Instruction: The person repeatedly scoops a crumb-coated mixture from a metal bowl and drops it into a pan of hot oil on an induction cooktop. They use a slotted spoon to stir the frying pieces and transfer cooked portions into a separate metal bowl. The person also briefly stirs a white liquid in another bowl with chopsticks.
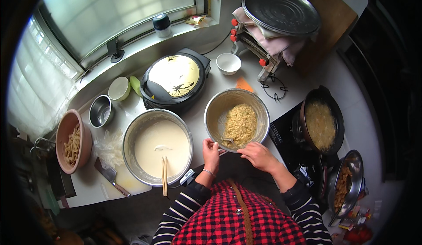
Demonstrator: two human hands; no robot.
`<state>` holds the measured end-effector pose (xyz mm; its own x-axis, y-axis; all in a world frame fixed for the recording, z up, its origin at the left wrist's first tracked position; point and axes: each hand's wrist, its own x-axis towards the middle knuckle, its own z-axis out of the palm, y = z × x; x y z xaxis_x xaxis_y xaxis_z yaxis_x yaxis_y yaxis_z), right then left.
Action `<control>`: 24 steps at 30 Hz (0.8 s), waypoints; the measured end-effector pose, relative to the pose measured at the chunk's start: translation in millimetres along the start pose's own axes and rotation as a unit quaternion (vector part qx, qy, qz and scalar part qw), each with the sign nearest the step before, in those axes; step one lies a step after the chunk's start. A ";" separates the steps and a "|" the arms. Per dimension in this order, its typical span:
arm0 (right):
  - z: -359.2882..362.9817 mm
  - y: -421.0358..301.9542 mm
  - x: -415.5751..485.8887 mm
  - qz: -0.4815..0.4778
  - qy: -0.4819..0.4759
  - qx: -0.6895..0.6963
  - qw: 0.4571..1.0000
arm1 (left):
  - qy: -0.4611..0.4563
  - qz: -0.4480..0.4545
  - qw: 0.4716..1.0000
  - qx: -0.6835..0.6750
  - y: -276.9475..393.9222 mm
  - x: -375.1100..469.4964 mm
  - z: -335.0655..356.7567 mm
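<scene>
A metal bowl (214,101) with thick, pale yellow, flecked batter (242,123) stands before me at the counter's edge. My left hand (212,152) grips its near rim at the left. My right hand (258,156) is at the near rim on the right, by a spoon (228,141) whose metal end lies in the batter; the fingers hide the rest of it. To the left is a large metal pot (128,146) of white batter (161,146), with wooden chopsticks (164,179) leaning in it. On the right, food fries in bubbling oil in a dark wok (339,123).
An electric griddle (174,75), a white bowl (228,64) and a pasta machine (254,45) under cloths and a round metal tray (280,13) stand behind. A cleaver (107,172) and a pink basin (87,139) are at left. A metal bowl of browned pieces (343,185) stands beyond the wok's handle.
</scene>
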<state>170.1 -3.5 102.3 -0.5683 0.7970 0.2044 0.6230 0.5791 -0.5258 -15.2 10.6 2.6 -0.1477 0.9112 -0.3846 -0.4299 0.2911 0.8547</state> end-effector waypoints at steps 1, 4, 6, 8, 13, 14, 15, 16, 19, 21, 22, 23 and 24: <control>-3.1 1.3 -2.6 -0.001 -0.015 0.008 1.000 | 0.003 -0.003 1.000 0.001 0.2 0.0 -0.1; -12.0 2.4 -12.1 -0.010 -0.034 0.027 0.999 | -0.001 0.003 1.000 0.004 -0.1 0.4 -0.9; -19.0 2.4 -18.6 -0.004 -0.029 0.034 0.999 | -0.008 0.001 1.000 0.004 -0.1 0.8 -2.2; -25.0 2.3 -22.5 0.023 -0.014 0.039 0.999 | -0.007 0.002 1.000 0.003 -0.4 1.1 -2.9; -17.4 0.2 -13.2 0.035 0.080 0.094 0.992 | -0.013 0.000 1.000 0.012 0.2 -0.3 -4.9; -14.0 -0.2 -9.9 0.031 0.081 0.103 0.991 | -0.012 -0.001 1.000 0.015 0.9 0.3 -4.8; -12.4 -0.1 -8.2 0.033 0.072 0.114 0.990 | -0.010 -0.004 1.000 0.018 1.7 0.6 -5.2; -11.5 0.5 -7.4 0.026 0.062 0.121 0.990 | -0.009 -0.003 1.000 0.022 2.1 -0.1 -5.7; -17.3 4.3 -11.0 0.010 0.043 0.124 0.991 | -0.009 -0.006 1.000 0.027 2.9 -0.8 -5.0; -24.0 7.6 -14.0 0.013 0.043 0.113 0.993 | -0.013 -0.004 1.000 0.026 3.3 -1.6 -5.2; -26.2 9.4 -13.5 0.016 0.047 0.112 0.993 | -0.008 -0.005 1.000 0.027 3.3 -1.8 -4.9; -25.9 10.7 -10.8 0.027 0.055 0.113 0.992 | -0.007 -0.005 1.000 0.024 3.2 -2.2 -4.6; -23.1 11.3 -6.3 0.040 0.067 0.117 0.990 | -0.010 -0.003 1.000 0.017 2.9 -2.5 -4.4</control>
<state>193.1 2.0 114.2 -0.4364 0.8632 0.2539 0.5122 0.4704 -0.7186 -20.0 7.9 4.5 -0.1271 0.9151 -0.3826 -0.4008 0.3054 0.8637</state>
